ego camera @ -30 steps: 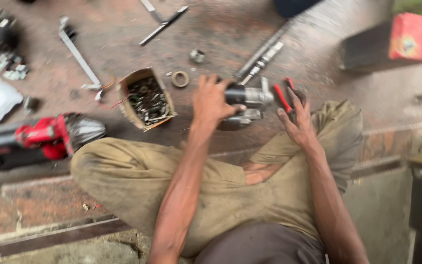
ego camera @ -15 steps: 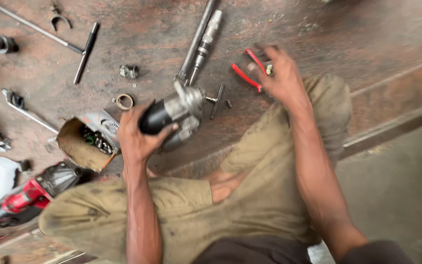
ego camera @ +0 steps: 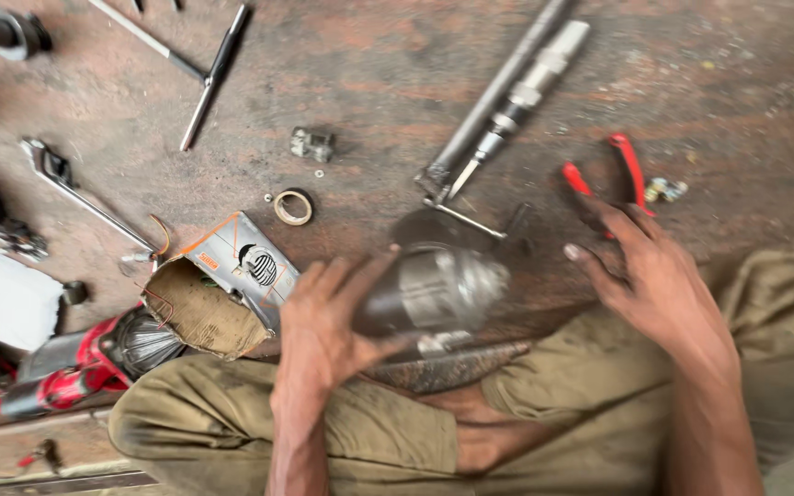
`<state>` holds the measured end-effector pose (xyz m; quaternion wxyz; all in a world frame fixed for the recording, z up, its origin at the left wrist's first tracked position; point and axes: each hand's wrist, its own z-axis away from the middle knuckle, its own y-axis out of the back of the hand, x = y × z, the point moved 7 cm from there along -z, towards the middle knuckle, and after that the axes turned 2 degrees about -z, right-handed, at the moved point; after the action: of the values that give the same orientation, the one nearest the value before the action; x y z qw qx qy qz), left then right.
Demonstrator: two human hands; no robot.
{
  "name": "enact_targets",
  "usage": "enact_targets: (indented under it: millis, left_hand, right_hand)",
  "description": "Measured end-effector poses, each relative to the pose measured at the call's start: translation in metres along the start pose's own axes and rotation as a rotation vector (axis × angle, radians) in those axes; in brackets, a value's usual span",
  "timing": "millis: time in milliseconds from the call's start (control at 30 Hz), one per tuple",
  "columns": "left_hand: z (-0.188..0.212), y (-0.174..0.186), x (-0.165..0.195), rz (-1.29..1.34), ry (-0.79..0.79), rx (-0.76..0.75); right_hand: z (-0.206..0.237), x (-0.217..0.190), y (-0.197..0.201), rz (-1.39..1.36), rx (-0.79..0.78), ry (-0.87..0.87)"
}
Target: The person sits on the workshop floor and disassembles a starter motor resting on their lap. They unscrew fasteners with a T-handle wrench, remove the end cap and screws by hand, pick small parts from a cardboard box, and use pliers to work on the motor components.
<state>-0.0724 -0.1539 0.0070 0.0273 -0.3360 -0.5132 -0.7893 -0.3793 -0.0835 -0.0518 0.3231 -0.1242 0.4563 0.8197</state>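
Note:
My left hand (ego camera: 323, 321) grips a cylindrical motor body (ego camera: 429, 289), dark at one end and silver at the other, held just above my crossed legs. My right hand (ego camera: 650, 271) hovers with fingers spread over red-handled pliers (ego camera: 604, 179) lying on the rusty floor; its fingertips are at or just short of the handles, and I cannot tell whether they touch. A thin metal rod with a small block on its end (ego camera: 475, 220) lies just beyond the motor.
An open cardboard box (ego camera: 218, 289) sits left of my hand, a red power tool (ego camera: 75, 363) beside it. On the floor lie a long grey tube (ego camera: 498, 92), a silver shaft (ego camera: 530, 87), a ring (ego camera: 292, 207), a small fitting (ego camera: 312, 143), wrenches (ego camera: 80, 193) and white cloth (ego camera: 2, 294).
The view has closed in and shifted. My left hand still holds the motor, now lower toward my legs. My right hand has drawn back slightly from the pliers.

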Motion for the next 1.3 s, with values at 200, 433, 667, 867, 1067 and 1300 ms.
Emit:
enact_targets:
  millis: [200, 433, 667, 867, 1067, 1300]
  left_hand:
    - [0.006, -0.009, -0.011, 0.067, 0.076, -0.076]
    - [0.017, -0.004, -0.015, 0.175, 0.038, 0.011]
    - [0.021, -0.006, -0.016, 0.21, 0.029, 0.051]
    - [0.027, -0.013, -0.018, 0.21, -0.002, 0.156]
    - [0.02, -0.024, -0.021, 0.156, -0.066, 0.281]
    - [0.023, -0.023, -0.029, 0.242, -0.161, 0.47]
  right_hand:
    - [-0.014, -0.013, -0.02, 0.017, -0.01, -0.042]
    - [-0.04, -0.092, -0.05, 0.164, -0.011, 0.513]
    - [-0.081, -0.067, -0.113, 0.524, -0.137, 0.629]
    - [-0.086, -0.029, -0.088, 0.614, 0.067, 0.591]
    - [-0.063, -0.055, -0.047, 0.396, 0.102, 0.538]
    - [0.039, -0.155, -0.012, -0.01, 0.382, 0.675]
